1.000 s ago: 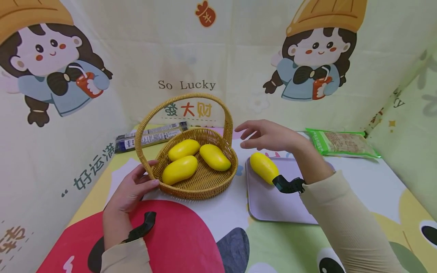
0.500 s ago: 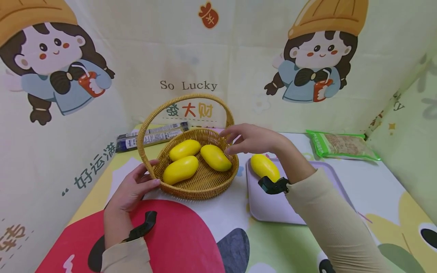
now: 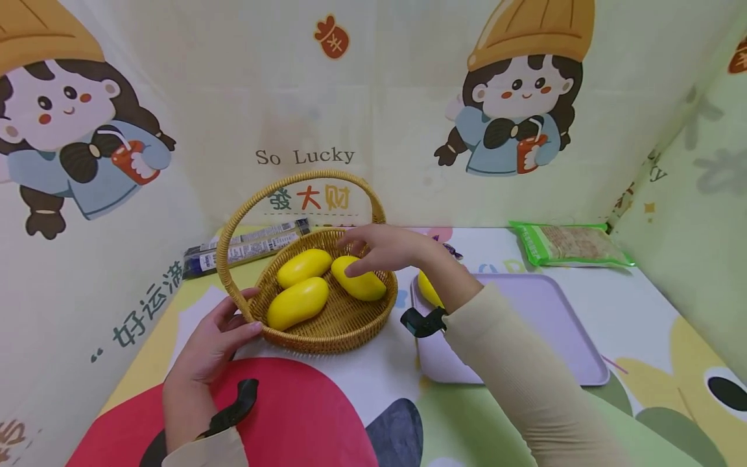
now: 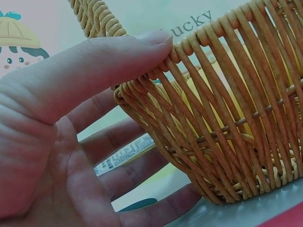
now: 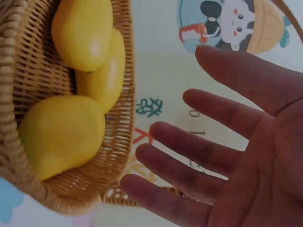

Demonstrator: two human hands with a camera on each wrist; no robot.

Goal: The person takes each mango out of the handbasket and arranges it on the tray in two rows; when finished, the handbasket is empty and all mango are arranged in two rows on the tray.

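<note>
A wicker basket [image 3: 335,342] with a tall arched handle holds three yellow mangoes; one mango [image 3: 299,303] lies near its left side. My left hand [image 3: 204,347] grips the basket's left side by the handle's base, the thumb [image 4: 142,52] on the rim and the other fingers against the outside in the left wrist view. Over the right part of the basket hovers my right hand [image 3: 390,249], its spread fingers holding nothing. It partly covers the right-hand mango [image 3: 367,288] in the head view. In the right wrist view a gap separates the fingers from the mangoes.
A lilac tray [image 3: 531,311] lies right of the basket, with another mango [image 3: 428,290] on it, partly hidden by my right forearm. A green-edged packet [image 3: 574,244] lies at the back right. Behind the basket is a long dark package [image 3: 248,246], near the printed backdrop.
My right hand has moved left from above the tray's far edge to over the basket. The left hand keeps its hold on the basket. The head view has shifted slightly.
</note>
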